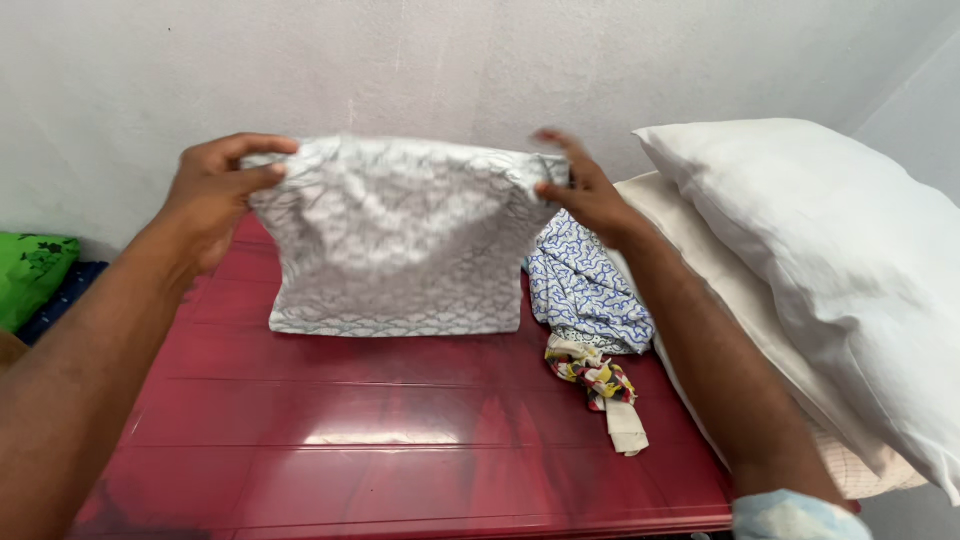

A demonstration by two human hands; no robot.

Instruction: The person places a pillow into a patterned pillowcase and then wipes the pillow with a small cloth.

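Head cam, close, down over table (400, 440)

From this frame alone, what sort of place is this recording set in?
Probably a bedroom or a home laundry-folding corner: white pillows are stacked at the right, both hands hold up a grey patterned pillowcase over a red table, and more fabrics lie alongside.

Glossy red surface (400, 440) fills lower centre of frame. Right of centre: crumpled blue-and-white patterned cloth (585, 290), with a smaller multicoloured cloth (592, 375) just below, touching it. Right side: white pillow (830, 260) lying on a cream pillow (720, 290). Far left edge: green fabric (30, 270). Pale wall (450, 60) across top.
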